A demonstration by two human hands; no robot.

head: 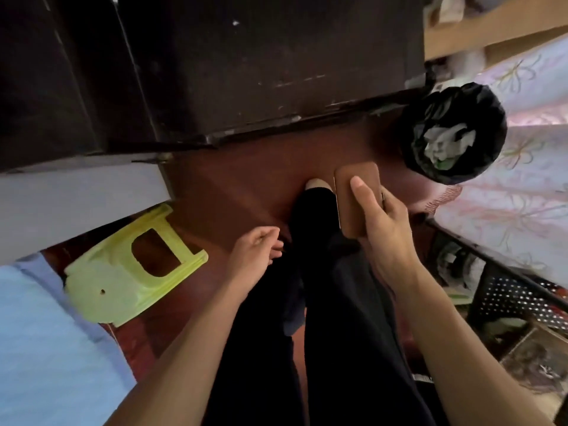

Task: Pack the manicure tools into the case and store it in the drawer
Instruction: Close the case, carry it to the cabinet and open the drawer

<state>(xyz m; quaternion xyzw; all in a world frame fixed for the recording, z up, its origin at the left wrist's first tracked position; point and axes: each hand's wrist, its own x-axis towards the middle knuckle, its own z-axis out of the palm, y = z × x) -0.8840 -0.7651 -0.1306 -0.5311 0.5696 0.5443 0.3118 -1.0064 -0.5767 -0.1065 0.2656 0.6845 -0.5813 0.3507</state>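
Case (345, 198) looked closed up, so packing prob done. Gripped by right hand (384, 229), thumb laid on lid, held above floor. Left hand (255, 250) loosely curled, nothing held. No drawer seen, storing left.

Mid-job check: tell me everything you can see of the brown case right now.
The brown case is a flat, rounded-corner rectangle with a smooth, leather-like face. It looks closed. A thin pale line runs down its left edge, perhaps a zip, but it is too fine to tell. The right hand grips it from below, with the thumb laid across the face and the rest of the hand behind it. It is held in the air above dark trousers and the red-brown floor; nothing else touches it.
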